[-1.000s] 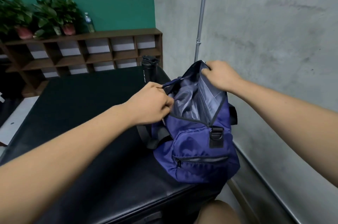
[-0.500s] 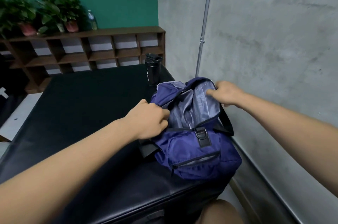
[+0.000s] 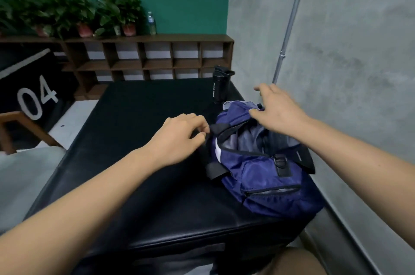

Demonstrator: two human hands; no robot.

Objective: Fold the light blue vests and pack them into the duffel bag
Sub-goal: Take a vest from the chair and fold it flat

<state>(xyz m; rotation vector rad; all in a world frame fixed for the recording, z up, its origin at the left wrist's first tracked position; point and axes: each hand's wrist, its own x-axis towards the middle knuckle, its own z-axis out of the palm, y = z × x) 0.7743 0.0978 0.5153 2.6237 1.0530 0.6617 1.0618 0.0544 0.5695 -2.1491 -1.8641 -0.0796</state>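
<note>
Duffel bag seen on black table, right side, just beside grey wall — zip open, mouth gaping. Inside: grey lining, white strip at left edge; further contents not made out. Left hand held at bag's left edge, fingers curled by black strap — grip or mere touch cannot be told. Right hand spread loosely over bag's far end. Black bottle stood upright behind bag.

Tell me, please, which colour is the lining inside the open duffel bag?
Grey: the lining of the duffel bag shows best in the head view.
</note>
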